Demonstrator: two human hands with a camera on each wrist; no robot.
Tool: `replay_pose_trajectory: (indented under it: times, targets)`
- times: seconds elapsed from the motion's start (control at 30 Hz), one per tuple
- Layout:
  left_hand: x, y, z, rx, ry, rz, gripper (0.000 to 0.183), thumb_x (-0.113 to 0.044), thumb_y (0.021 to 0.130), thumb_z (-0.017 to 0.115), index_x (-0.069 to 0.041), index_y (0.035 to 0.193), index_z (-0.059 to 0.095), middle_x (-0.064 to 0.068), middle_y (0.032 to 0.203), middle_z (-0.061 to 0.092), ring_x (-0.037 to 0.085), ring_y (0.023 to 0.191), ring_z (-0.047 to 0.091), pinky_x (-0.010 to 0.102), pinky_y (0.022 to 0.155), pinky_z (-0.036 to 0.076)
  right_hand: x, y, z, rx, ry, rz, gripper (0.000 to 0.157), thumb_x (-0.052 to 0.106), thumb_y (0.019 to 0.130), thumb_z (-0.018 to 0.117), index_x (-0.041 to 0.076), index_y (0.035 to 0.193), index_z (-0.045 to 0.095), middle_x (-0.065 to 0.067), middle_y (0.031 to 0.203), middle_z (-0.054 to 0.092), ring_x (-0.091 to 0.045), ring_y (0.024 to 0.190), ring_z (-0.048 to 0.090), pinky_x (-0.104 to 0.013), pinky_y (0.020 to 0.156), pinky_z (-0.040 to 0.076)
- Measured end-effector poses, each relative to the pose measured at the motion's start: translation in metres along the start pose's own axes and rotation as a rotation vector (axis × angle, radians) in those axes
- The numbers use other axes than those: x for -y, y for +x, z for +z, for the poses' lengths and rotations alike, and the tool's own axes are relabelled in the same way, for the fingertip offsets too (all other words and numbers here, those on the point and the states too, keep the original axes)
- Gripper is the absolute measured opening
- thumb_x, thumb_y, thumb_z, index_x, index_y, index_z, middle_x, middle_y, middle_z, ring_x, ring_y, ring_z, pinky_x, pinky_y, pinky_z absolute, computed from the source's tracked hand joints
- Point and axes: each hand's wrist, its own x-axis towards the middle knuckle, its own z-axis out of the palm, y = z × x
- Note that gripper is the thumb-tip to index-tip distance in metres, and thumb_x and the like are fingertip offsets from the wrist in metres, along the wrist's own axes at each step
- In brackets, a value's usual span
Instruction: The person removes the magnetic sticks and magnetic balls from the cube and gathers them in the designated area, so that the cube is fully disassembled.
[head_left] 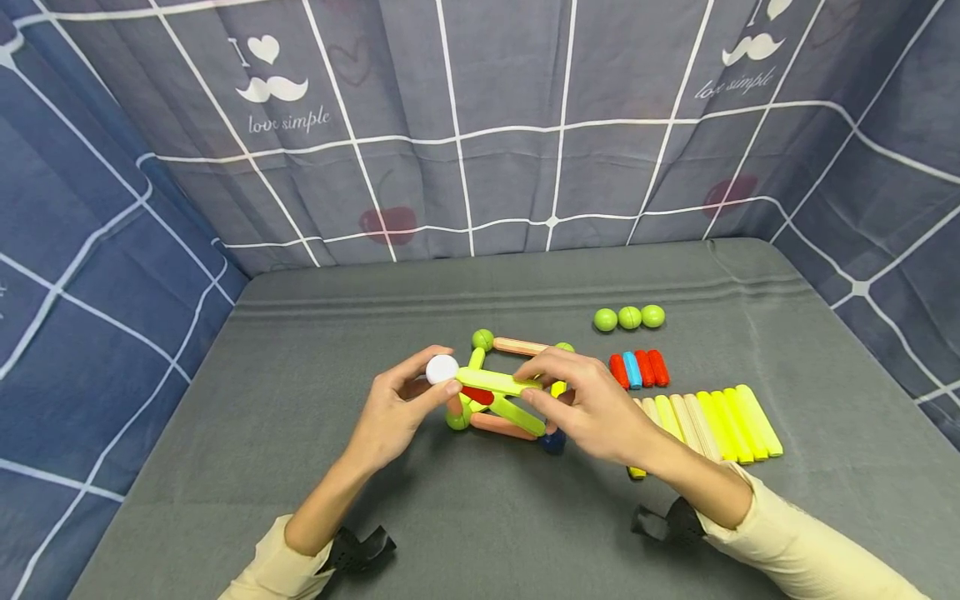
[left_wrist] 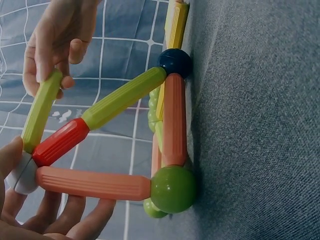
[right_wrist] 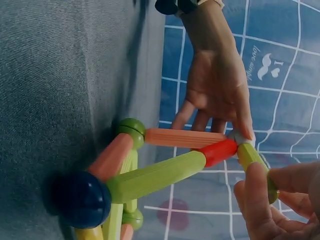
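Note:
My left hand (head_left: 393,408) holds a white ball (head_left: 442,369) between thumb and fingers, at the top corner of a ball-and-stick frame. A yellow-green stick (left_wrist: 42,110) runs from that ball to my right hand (head_left: 585,400), which pinches its far end. From the white ball a red short stick (left_wrist: 62,142) and another yellow-green stick (right_wrist: 157,176) slope in line down to a navy ball (right_wrist: 85,200). An orange stick (left_wrist: 95,183) joins the white ball to a green ball (left_wrist: 174,190) at the base. More sticks and balls form the base on the grey cloth.
Behind my right hand lie three loose green balls (head_left: 629,317) in a row. Nearer are short red sticks with a blue one (head_left: 633,369), then a row of long yellow and beige sticks (head_left: 738,425). A grid-patterned curtain (head_left: 510,175) borders the grey surface (head_left: 300,350).

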Motion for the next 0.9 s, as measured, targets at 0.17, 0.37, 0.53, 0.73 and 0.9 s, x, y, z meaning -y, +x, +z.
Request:
replay_pose_trajectory:
  times: [0.17,0.37,0.53,0.73,0.9]
  targets:
    - [-0.0008,-0.0002,0.0009,-0.006,0.016,-0.007,0.039,-0.014,0.090,0.074,-0.014,0.128,0.064,0.008,0.109,0.068,0.030,0.092,0.068,0.033,0.079,0.050,-0.0066,-0.0043,0.0034,0.015,0.003,0.018,0.019,-0.003,0.091,0.068,0.008,0.106,0.069,-0.004,0.102,0.065,-0.027,0.070,0.064,-0.034,0.053,0.055]
    - [-0.0013,-0.0006,0.0011,-0.016,0.031,-0.016,0.039,-0.014,0.090,0.074,-0.014,0.128,0.064,0.008,0.109,0.068,0.027,0.090,0.068,0.033,0.077,0.050,-0.0103,-0.0061,0.0070,0.026,-0.041,0.044,0.024,0.001,0.092,0.067,0.008,0.115,0.069,-0.001,0.107,0.067,-0.015,0.078,0.064,-0.029,0.055,0.054]
    - [-0.0008,-0.0003,0.0020,-0.010,0.027,-0.013,0.039,-0.014,0.090,0.074,-0.014,0.128,0.064,0.008,0.108,0.068,0.030,0.090,0.068,0.034,0.077,0.050,-0.0106,-0.0070,0.0064,0.002,-0.048,0.045,0.025,0.001,0.092,0.067,0.008,0.116,0.069,-0.003,0.107,0.069,-0.016,0.070,0.064,-0.030,0.059,0.055]
    - [-0.0007,0.0001,0.0022,-0.006,0.018,-0.007,0.038,-0.014,0.091,0.074,-0.014,0.128,0.064,0.008,0.108,0.068,0.031,0.089,0.068,0.033,0.077,0.050,-0.0099,-0.0093,0.0006,-0.108,0.035,0.049,0.021,-0.005,0.091,0.066,0.005,0.109,0.069,-0.003,0.103,0.065,-0.025,0.068,0.062,-0.037,0.059,0.057]
    - [-0.0011,-0.0007,0.0016,-0.014,0.027,-0.002,0.039,-0.014,0.091,0.073,-0.014,0.128,0.064,0.007,0.110,0.068,0.026,0.090,0.068,0.032,0.076,0.050,-0.0109,-0.0087,-0.0017,-0.094,0.058,0.082,0.022,-0.007,0.091,0.065,0.007,0.108,0.069,-0.004,0.105,0.062,-0.028,0.067,0.062,-0.039,0.059,0.057]
